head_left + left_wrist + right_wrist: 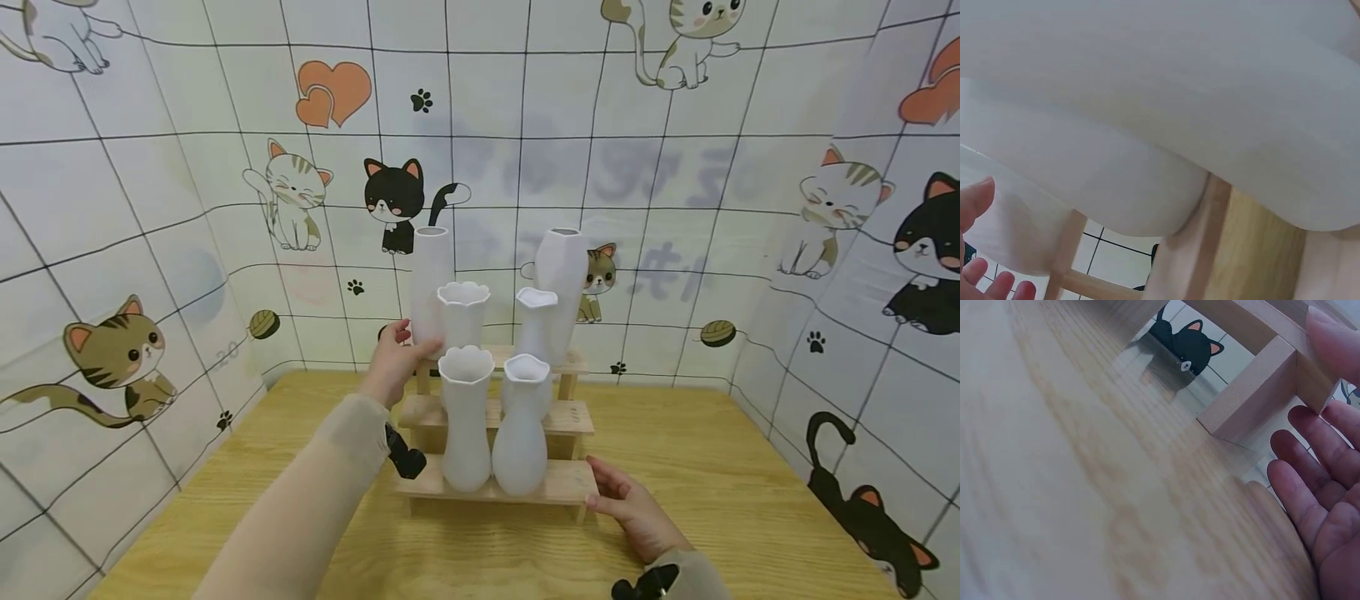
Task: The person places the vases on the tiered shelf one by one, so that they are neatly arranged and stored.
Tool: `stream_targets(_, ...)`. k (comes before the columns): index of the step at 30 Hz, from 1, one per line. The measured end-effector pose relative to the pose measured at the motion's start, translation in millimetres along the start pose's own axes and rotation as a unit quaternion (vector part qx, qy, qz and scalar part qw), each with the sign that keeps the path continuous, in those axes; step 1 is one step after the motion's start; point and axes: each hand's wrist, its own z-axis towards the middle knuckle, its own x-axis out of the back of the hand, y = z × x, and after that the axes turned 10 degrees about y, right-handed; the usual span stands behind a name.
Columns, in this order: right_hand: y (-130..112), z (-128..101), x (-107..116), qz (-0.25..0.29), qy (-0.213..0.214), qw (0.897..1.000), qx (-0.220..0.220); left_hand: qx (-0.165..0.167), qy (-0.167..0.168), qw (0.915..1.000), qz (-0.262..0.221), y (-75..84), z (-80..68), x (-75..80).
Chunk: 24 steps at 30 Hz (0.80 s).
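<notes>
A three-step wooden stand [562, 482] holds several white vases, two on each step. My left hand [395, 363] is beside the tall vase [431, 283] at the back left of the top step. In the left wrist view, its thumb [975, 201] and fingertips [1001, 284] are spread apart close to a white vase. At the right end of the lowest step, my right hand [632, 508] pinches the board, thumb on top and fingers by its underside. The front vases, one with a scalloped rim [467, 417] and one rounder [521, 442], stand upright.
A wood-grain table [675, 442] carries the stand. White tiled-pattern sheeting [517, 92] with cartoon cats surrounds it on the back and both sides. A faceted tall vase [562, 275] stands at the back right, behind a smaller one [537, 325].
</notes>
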Motion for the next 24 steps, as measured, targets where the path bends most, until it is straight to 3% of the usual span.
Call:
stream_targets(6, -0.7, -0.8, 2.4, -0.005, 0.001, 1.0, 0.001, -0.017, 0.011, 0.9996, -0.021, -19.7, -9.5, 4.7)
stream_targets(13, -1.2, -0.8, 4.5, 0.002, 0.002, 1.0, 0.002, -0.029, 0.019, 0.9978, -0.057, -54.4, -23.6, 18.9)
stream_targets(24, -11.2, -5.8, 12.7, 0.02, 0.007, 1.0, -0.013, 0.007, -0.018, 0.9998, -0.005, -117.8, -48.6, 48.8)
